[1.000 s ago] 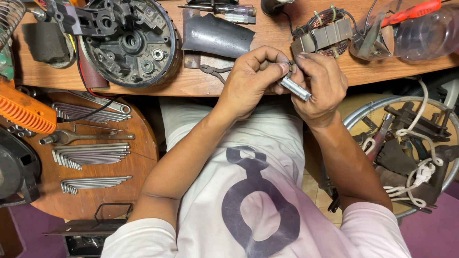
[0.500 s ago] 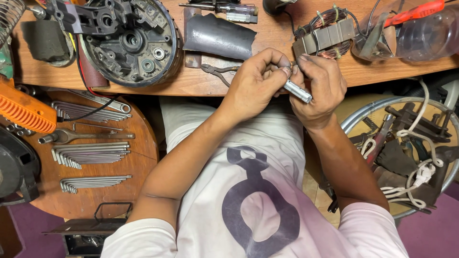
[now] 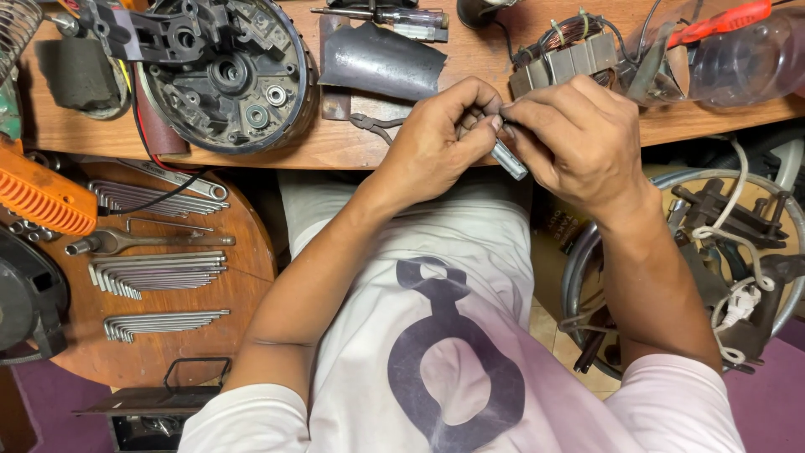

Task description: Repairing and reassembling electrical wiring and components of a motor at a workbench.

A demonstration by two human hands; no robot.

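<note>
The wooden worktop [image 3: 352,143] runs across the top of my view, from ten o'clock to two o'clock. At eleven o'clock on it lies a round black motor housing [image 3: 226,71] with bearings showing in its face. At eight o'clock a round wooden stool top [image 3: 243,294] carries rows of hex keys [image 3: 155,273]. At four o'clock sits a metal tub [image 3: 587,260] filled with black parts and white cord. At one o'clock a wound stator [image 3: 566,59] with copper coils rests on the worktop, and a bent sheet of dark metal [image 3: 377,59] lies at twelve o'clock. My left hand [image 3: 436,147] and right hand [image 3: 579,138] meet just over the worktop's near edge, at about one o'clock from my chest. Both are closed, fingertips pinching a small silvery metal cylinder [image 3: 510,159], whose lower end pokes out between them.
</note>
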